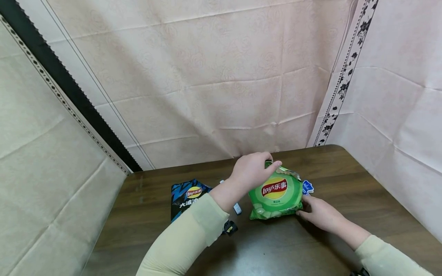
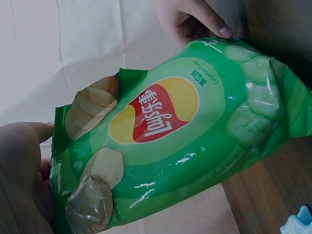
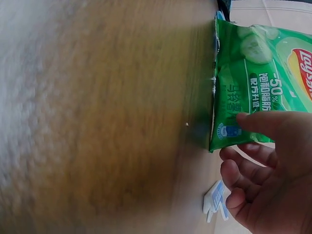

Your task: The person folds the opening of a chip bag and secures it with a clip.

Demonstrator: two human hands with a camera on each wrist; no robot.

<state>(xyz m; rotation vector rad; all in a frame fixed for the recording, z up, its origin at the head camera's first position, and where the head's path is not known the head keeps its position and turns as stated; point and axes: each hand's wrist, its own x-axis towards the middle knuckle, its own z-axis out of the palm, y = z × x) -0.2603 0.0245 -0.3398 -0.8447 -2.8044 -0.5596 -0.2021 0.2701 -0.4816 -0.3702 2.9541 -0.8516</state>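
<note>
A green Lay's bag of potato chips (image 1: 276, 195), cucumber flavor, stands tilted over the wooden table. My left hand (image 1: 253, 170) grips its top edge, thumb toward the front. In the left wrist view, that hand (image 2: 22, 170) is at the sealed end of the bag (image 2: 161, 146). At the bag's lower right corner, my right hand (image 1: 322, 214) pinches it. The right wrist view shows the thumb of this hand (image 3: 278, 165) on the printed front, with fingers partly behind the bag (image 3: 253, 83).
A black and blue Lay's bag (image 1: 183, 195) lies on the table (image 1: 148, 237) to the left, partly behind my left forearm. A blue-and-white cutout tag (image 1: 307, 187) is just right of the green bag. Another small blue-and-white piece (image 1: 237, 209) lies between the bags. Pale cloth (image 1: 207, 76) hangs behind.
</note>
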